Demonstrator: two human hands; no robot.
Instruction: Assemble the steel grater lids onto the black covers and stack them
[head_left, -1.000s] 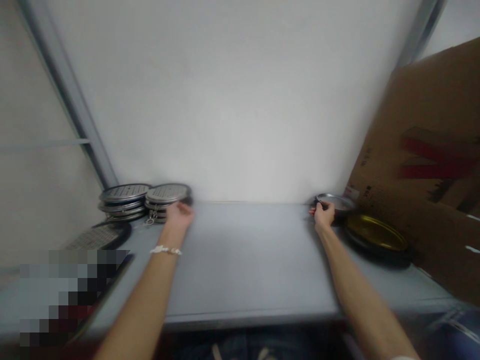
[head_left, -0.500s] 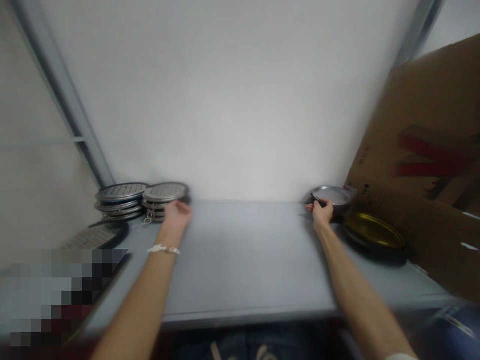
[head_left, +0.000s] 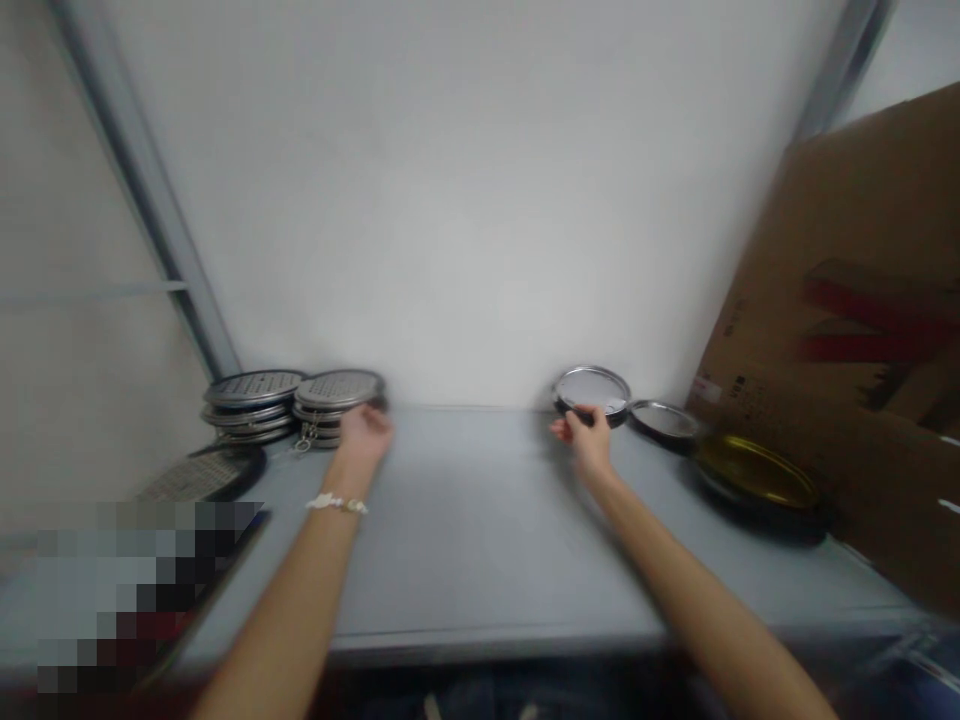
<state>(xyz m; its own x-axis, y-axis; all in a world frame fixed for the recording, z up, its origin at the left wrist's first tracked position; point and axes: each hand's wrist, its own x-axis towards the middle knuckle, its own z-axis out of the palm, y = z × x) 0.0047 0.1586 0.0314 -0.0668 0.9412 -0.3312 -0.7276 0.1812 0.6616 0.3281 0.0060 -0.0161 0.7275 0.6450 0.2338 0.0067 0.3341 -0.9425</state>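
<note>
At the far left, a flat dark grater (head_left: 206,475) lies on the grey table (head_left: 480,540), and behind it is a stack of round perforated metal discs (head_left: 253,390). Just beside this stack stands a second stack of discs (head_left: 337,390), with a small metal ring (head_left: 303,443) hanging at its front. The left hand (head_left: 365,433) is at the front edge of the second stack. It is half closed and touches the top disc near the rim, but I cannot tell if it really grips. A white bracelet (head_left: 336,504) is on that wrist. The right hand (head_left: 587,440) is closed on the lower edge of a round metal lid (head_left: 592,388), which is tilted up near the back of the table. Right of this lid, a silver lid (head_left: 664,420) lies just beside a brass-coloured dish (head_left: 754,473), and the dish is near a cardboard sheet (head_left: 847,300).
</note>
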